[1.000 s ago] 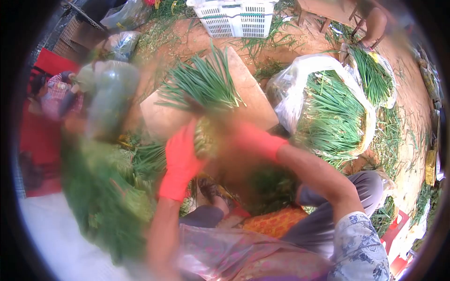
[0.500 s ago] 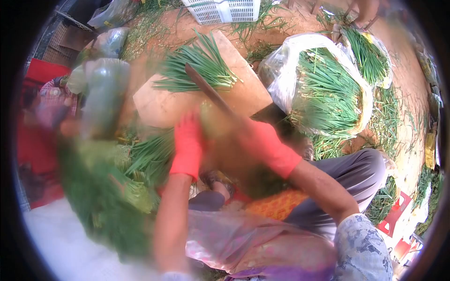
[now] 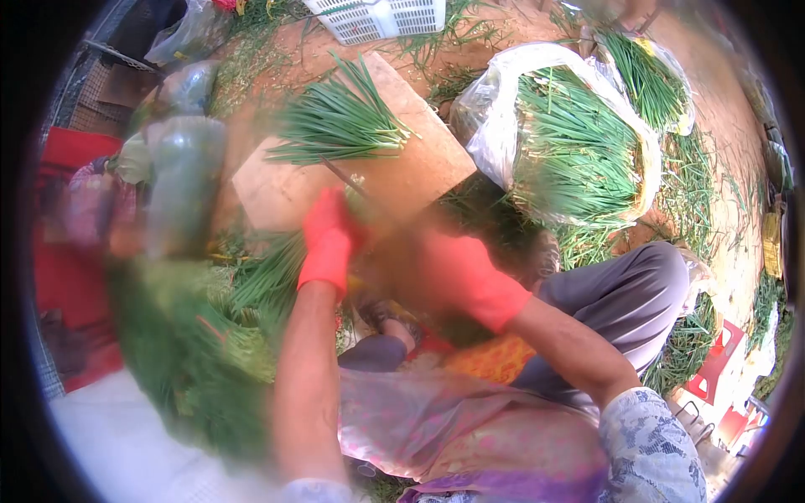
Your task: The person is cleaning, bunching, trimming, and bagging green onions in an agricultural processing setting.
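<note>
My left hand (image 3: 327, 239), in a red glove, is closed round a bunch of chives (image 3: 272, 272); its leaves stick out to the left below the board, and a pale end shows by the fingers. My right hand (image 3: 470, 277), also red-gloved, grips a long knife (image 3: 369, 197), with the handle smeared by a blurred patch. The blade points up and left, seen almost edge-on, and passes close to my left fingers. On the wooden board (image 3: 419, 168) ahead lies a fanned bunch of chives (image 3: 344, 117), cut ends towards the right.
At right stand a large white plastic bag (image 3: 495, 117) full of chives and a smaller filled bag (image 3: 646, 84). A white plastic crate (image 3: 386, 21) sits at the back. More greens (image 3: 193, 352) lie at left, near stuffed clear bags (image 3: 184, 176). My knee (image 3: 646, 285) is raised at right.
The knife blade has turned from showing its broad side to nearly edge-on, its tip lower. My left hand has shifted slightly up and left. The whole view has shifted a little.
</note>
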Action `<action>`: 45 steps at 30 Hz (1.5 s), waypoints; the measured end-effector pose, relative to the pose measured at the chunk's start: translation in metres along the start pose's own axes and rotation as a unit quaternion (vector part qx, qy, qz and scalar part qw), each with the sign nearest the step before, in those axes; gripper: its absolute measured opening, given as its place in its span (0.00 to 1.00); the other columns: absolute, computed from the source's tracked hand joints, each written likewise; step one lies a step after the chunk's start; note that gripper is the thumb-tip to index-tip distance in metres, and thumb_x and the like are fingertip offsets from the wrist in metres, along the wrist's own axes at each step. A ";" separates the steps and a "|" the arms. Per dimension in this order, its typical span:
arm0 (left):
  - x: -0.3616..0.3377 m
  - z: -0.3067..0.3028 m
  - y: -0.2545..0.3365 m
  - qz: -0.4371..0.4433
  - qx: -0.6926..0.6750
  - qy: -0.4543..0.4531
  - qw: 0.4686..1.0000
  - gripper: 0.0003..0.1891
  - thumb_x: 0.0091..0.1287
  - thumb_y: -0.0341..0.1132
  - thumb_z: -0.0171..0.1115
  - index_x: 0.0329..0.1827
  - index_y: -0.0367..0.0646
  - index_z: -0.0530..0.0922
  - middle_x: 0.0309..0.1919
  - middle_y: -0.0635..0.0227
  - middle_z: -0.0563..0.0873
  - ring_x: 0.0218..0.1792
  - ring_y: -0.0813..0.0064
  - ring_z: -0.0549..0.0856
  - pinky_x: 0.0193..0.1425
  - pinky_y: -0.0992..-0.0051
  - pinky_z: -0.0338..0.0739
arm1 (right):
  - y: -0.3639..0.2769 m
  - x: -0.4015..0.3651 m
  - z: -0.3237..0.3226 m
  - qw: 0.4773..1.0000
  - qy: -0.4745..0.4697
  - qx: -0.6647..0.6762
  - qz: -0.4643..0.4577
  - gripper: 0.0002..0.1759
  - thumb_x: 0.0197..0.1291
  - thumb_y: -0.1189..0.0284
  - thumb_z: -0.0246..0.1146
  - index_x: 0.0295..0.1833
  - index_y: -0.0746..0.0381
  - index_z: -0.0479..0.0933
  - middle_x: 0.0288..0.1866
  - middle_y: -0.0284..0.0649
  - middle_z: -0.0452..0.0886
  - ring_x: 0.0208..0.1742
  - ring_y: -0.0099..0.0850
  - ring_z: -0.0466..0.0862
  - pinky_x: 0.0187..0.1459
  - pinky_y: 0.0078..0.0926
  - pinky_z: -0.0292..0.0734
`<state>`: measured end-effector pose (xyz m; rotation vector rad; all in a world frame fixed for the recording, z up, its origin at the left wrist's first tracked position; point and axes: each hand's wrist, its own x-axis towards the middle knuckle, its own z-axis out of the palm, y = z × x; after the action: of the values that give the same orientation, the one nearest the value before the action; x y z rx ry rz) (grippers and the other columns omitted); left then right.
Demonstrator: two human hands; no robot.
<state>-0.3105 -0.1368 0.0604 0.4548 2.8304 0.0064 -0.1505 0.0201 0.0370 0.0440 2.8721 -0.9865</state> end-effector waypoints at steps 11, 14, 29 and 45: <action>0.005 0.009 0.000 -0.021 0.002 -0.005 1.000 0.39 0.46 0.51 0.80 0.62 0.46 0.76 0.56 0.55 0.84 0.57 0.51 0.84 0.59 0.57 0.81 | -0.025 0.021 -0.020 0.991 -0.108 0.052 0.062 0.11 0.64 0.72 0.58 0.47 0.67 0.73 0.36 0.56 0.86 0.39 0.55 0.88 0.40 0.51 0.82; 0.005 0.016 -0.004 -0.011 0.010 0.006 1.000 0.39 0.46 0.50 0.80 0.62 0.47 0.76 0.56 0.54 0.84 0.57 0.51 0.84 0.59 0.56 0.81 | -0.027 0.043 -0.008 0.990 -0.075 0.111 0.046 0.11 0.64 0.72 0.58 0.46 0.68 0.75 0.38 0.57 0.86 0.42 0.55 0.88 0.43 0.50 0.82; 0.007 -0.005 0.005 -0.005 0.019 -0.042 0.999 0.39 0.49 0.48 0.79 0.66 0.46 0.75 0.57 0.54 0.84 0.58 0.50 0.84 0.59 0.55 0.81 | -0.021 0.054 -0.018 0.984 -0.106 0.139 0.021 0.12 0.63 0.73 0.59 0.45 0.69 0.82 0.43 0.59 0.87 0.47 0.55 0.88 0.48 0.50 0.82; -0.007 0.017 -0.009 0.042 -0.076 0.070 0.994 0.40 0.48 0.44 0.77 0.67 0.41 0.74 0.60 0.53 0.82 0.61 0.51 0.81 0.63 0.57 0.78 | -0.037 0.041 -0.023 0.983 -0.061 0.149 0.088 0.13 0.65 0.74 0.55 0.47 0.70 0.80 0.43 0.59 0.87 0.46 0.57 0.88 0.48 0.51 0.82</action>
<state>-0.3019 -0.1481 0.0460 0.5593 2.9168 0.2802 -0.1957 0.0052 0.0731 0.2473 2.5365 -1.3216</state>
